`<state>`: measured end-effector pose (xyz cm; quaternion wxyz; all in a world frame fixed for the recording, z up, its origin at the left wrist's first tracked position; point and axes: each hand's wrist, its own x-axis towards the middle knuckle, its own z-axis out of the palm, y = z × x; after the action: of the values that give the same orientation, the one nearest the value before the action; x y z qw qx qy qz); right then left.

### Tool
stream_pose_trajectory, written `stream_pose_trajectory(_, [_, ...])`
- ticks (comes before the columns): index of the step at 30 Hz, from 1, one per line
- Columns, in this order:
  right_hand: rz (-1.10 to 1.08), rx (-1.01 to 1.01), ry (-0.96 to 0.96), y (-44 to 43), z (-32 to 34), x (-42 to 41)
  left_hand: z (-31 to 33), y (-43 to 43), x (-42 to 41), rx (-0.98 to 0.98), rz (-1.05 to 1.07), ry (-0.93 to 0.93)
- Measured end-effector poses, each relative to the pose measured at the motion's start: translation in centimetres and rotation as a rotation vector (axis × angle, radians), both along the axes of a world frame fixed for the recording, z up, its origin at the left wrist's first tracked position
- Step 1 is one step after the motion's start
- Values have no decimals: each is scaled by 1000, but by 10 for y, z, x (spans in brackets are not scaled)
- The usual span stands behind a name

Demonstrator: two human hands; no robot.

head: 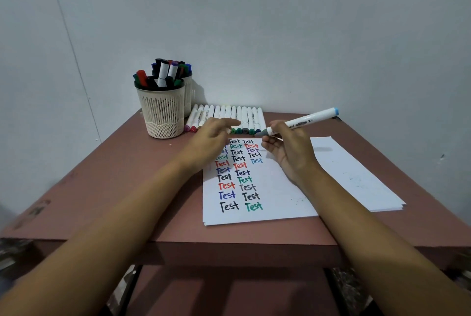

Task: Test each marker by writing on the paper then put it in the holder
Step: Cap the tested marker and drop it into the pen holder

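Pinkish counter [102, 188] butts the wall; our holder [163, 112] stands back left, bare room before it. Our left hand [209, 142] hangs relaxed fingers [226, 123] over the paper [280, 198]; our right hand [290, 152] pinches a marker [311, 119] near its grey end, above the paper.

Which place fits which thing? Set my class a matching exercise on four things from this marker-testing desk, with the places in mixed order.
Things
1. blue-ended marker
2. front holder
3. row of white markers
4. written paper

Places
a. lying side by side at the back edge of the table
b. gripped by the right hand
c. standing at the back left, full of markers
d. lying flat, nearest the front edge

Pairs: 1-b, 2-c, 3-a, 4-d.
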<state>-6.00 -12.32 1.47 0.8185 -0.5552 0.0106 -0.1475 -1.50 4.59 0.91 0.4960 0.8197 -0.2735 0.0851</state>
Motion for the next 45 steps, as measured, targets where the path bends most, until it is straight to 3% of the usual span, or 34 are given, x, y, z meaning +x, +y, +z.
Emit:
stream_pose_trajectory(3, [13,-30,-27,2,-1,-1,-4,-3,-4,77,-113,50])
stream_pose_trajectory(16, [-5,-169,5,7,-3,-1,-5,-6,-6,-99,-205,97])
stream_pose_trajectory(21, [83,-207,21,7,-6,-1,-6,-6,-6,-145,-231,99])
stream_pose_trajectory(27, [175,-82,18,5,-4,-2,0,-3,-6,-73,-98,67])
stream_pose_trajectory(30, [180,-84,24,5,-4,-1,2,-3,-10,-1,-131,35])
stream_pose_trajectory(45, [213,-58,1,5,-7,2,-4,-12,-10,-92,-151,10])
